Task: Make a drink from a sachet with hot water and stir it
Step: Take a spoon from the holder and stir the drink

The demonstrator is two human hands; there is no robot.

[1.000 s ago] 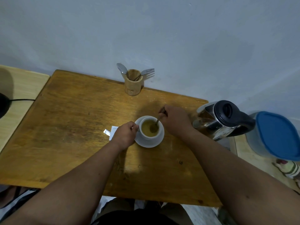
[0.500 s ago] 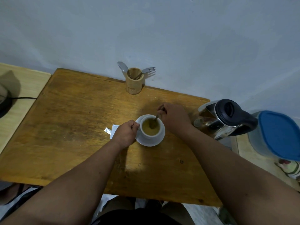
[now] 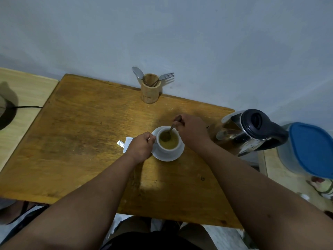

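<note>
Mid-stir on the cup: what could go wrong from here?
1. The cup looks fairly full; brisk stirring with the spoon could slop drink onto the saucer.
2. The kettle sits right beside the right hand; drawing that arm back might knock it.
3. The left hand holds a possibly hot cup.

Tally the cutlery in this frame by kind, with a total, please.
Spoons: 2, one in the wooden holder at, one in the cup at, held by the right hand
Forks: 1
Total: 3

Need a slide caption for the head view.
Right hand stirs drink in white cup with spoon; left hand steadies it.
</note>
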